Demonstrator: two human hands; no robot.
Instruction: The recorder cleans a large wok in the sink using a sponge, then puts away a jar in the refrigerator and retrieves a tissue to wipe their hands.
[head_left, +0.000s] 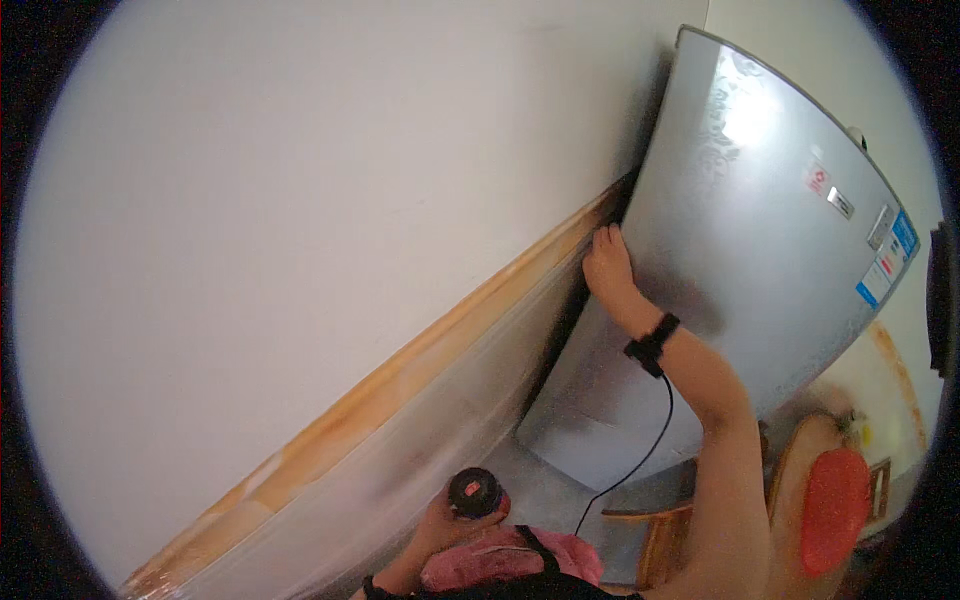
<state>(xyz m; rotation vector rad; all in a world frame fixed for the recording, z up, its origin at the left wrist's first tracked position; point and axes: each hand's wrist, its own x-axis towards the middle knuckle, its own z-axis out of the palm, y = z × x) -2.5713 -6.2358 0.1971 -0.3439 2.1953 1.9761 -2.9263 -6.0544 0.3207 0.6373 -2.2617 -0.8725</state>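
A tall silver refrigerator (742, 247) with stickers on its door fills the right of the view, appearing tilted in this picture. My right hand (611, 266) grips the refrigerator's left edge, beside the dark gap at the wall; its fingertips are partly hidden. A black strap with a small device (651, 348) circles my right wrist, and a thin black cable (660, 435) hangs from it. Low in the picture, my left hand (465, 521) holds a black cylindrical object (474, 491) whose round end, marked with a small red patch, faces up.
The white wall (337, 187) runs along the left, with tan edging (390, 382) above a plastic-like lower covering (420, 450). Wooden furniture (664, 540) and a red oval seat or cushion (836, 510) are at lower right. A pink cloth item (487, 562) is against my body.
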